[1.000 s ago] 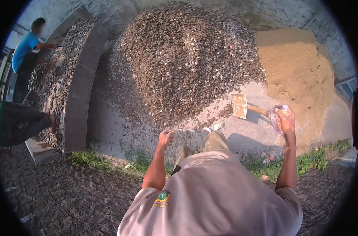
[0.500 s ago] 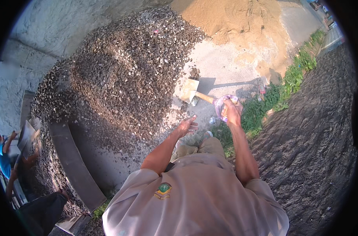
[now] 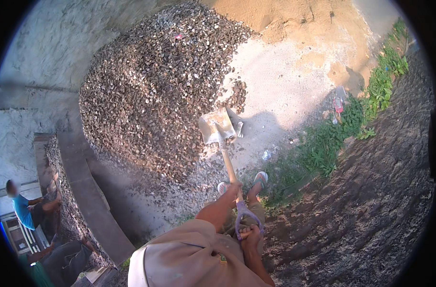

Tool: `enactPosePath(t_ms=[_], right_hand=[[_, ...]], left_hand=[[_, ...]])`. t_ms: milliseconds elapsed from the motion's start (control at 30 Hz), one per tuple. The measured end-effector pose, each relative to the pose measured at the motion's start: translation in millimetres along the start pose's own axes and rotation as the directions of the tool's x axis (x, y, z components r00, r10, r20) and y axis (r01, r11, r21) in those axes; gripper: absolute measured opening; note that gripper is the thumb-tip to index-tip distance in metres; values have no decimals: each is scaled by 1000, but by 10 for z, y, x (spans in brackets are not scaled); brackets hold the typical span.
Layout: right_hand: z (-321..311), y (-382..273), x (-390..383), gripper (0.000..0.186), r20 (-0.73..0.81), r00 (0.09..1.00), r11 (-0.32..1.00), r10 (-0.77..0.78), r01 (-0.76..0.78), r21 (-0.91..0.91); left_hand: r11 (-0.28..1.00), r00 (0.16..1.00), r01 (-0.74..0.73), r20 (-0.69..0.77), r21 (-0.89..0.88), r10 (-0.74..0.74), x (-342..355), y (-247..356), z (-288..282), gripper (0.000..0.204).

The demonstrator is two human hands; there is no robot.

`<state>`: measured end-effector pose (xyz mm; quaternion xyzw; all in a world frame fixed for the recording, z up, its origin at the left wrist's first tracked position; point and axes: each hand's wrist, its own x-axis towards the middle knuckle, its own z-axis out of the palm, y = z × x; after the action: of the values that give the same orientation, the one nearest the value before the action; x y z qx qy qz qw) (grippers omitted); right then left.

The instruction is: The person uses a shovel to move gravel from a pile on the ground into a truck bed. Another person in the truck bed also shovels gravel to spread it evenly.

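I hold a shovel (image 3: 228,162) in both hands. My left hand (image 3: 231,191) is closed round the lower part of its wooden shaft, above my sandalled feet. My right hand (image 3: 250,236) grips the crossbar of the purple D-shaped handle, close to my body. The pale, worn metal blade points away from me, at the near right edge of a gravel pile (image 3: 146,91). No load shows on the blade. Whether it touches the stones or hangs just above them I cannot tell.
Brown sand (image 3: 289,19) lies at the far side. Green weeds (image 3: 318,143) border dark rough ground (image 3: 352,205) on the right. A curved board (image 3: 86,191) runs along the left. Beyond it are a person in a blue shirt (image 3: 24,210) and another person's dark clothing (image 3: 67,263).
My left hand has gone from open and free to gripping the shaft. My right hand has drawn the handle down toward my body, and the blade now points away from me.
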<state>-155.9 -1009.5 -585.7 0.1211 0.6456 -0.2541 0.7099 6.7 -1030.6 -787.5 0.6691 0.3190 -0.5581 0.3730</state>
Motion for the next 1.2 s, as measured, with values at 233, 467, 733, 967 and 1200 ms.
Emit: enactPosePath(t_ms=[233, 467, 733, 967, 1200], right_hand=[[457, 382, 831, 20, -116, 993, 998, -12, 4, -63], [460, 310, 1112, 22, -159, 987, 999, 21, -25, -29], [1030, 179, 1337, 24, -83, 996, 999, 33, -33, -6], [912, 200, 1422, 28, -231, 973, 1000, 4, -3, 4], [1483, 212, 850, 25, -298, 954, 999, -45, 38, -27]], left_hand=[[950, 971, -160, -133, 267, 201, 798, 563, -62, 15], [945, 986, -107, -88, 309, 140, 1048, 606, 40, 14], [827, 954, -171, -120, 535, 275, 1022, 1459, 263, 16], [988, 993, 58, 108, -142, -43, 1434, 2227, 158, 24], [1000, 987, 8, 159, 23, -12, 2031, 2316, -112, 17]])
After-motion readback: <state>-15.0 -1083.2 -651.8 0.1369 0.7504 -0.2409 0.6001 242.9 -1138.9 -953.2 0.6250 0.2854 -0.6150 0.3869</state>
